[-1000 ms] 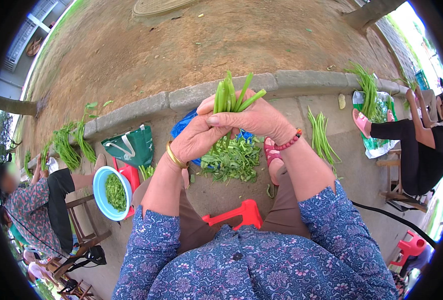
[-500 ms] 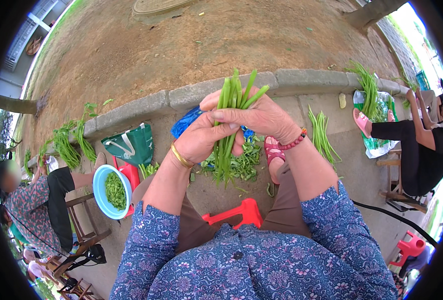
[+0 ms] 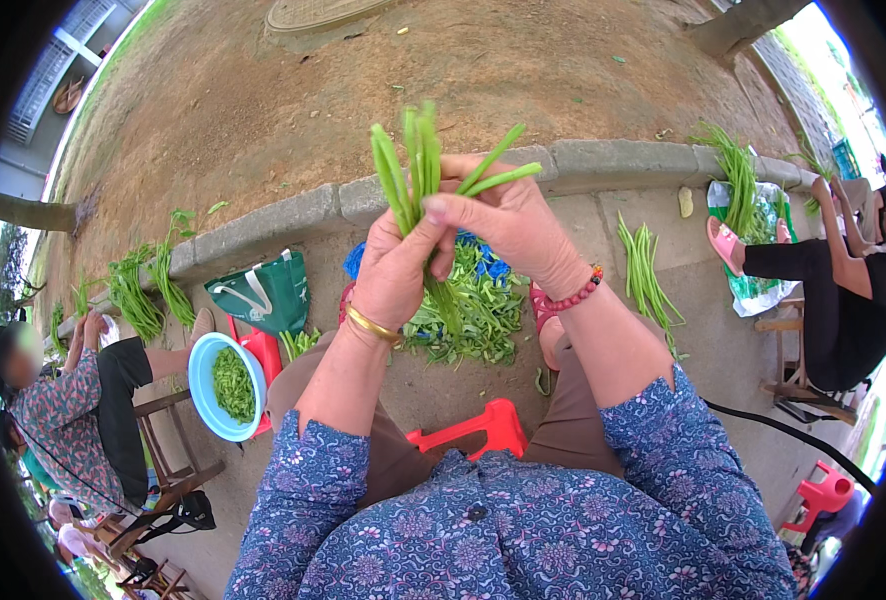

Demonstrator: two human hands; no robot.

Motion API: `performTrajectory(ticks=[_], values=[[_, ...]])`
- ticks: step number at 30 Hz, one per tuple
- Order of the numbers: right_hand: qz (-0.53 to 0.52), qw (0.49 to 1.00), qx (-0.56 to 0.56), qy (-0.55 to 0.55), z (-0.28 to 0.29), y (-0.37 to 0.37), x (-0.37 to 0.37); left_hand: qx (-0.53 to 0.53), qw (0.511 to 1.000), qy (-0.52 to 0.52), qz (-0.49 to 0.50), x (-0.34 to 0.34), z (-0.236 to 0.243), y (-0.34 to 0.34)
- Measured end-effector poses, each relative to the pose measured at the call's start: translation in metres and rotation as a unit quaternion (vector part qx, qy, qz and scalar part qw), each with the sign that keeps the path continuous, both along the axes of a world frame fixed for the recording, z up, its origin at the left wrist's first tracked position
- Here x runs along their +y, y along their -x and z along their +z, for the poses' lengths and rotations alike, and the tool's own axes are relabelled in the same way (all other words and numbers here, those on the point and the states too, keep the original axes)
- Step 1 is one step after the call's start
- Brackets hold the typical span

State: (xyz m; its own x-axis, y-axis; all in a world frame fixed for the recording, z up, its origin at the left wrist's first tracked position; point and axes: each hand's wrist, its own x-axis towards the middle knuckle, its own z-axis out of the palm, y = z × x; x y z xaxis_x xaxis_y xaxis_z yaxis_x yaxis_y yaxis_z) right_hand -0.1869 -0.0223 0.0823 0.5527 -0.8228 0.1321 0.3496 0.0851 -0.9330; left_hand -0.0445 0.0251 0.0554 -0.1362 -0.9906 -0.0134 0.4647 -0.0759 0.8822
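Both hands hold one bunch of long green stalks [image 3: 415,165] upright in front of me. My left hand [image 3: 395,268], with a gold bangle at the wrist, grips the bunch from the left. My right hand [image 3: 503,222], with a red bead bracelet, wraps it from the right, and a few stalks stick out sideways past its fingers. The lower ends of the stalks hang down over a heap of cut green leaves [image 3: 478,315] on a blue sheet [image 3: 355,262] on the ground between my feet.
A blue bowl [image 3: 206,375] of cut greens and a green bag [image 3: 268,290] sit at my left. A red stool [image 3: 483,428] is under me. Loose stalks [image 3: 643,265] lie on the paving. One person sits at left [image 3: 58,400], another at right [image 3: 823,270]. A stone kerb [image 3: 613,160] edges bare soil.
Both hands have risen higher with the bunch. More of the stalks now stands above the fingers, and the lower ends have lifted off the leaf heap.
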Motion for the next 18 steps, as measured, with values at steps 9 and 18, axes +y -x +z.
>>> performTrajectory(ticks=[9,18], values=[[0.063,0.992,0.111,0.003,0.013,0.011,0.008,-0.106,0.984,0.042,-0.137,0.003,-0.001,-0.009],[0.023,0.974,0.095,0.204,0.007,0.007,0.012,-0.063,0.987,0.026,-0.144,0.014,0.003,-0.015]])
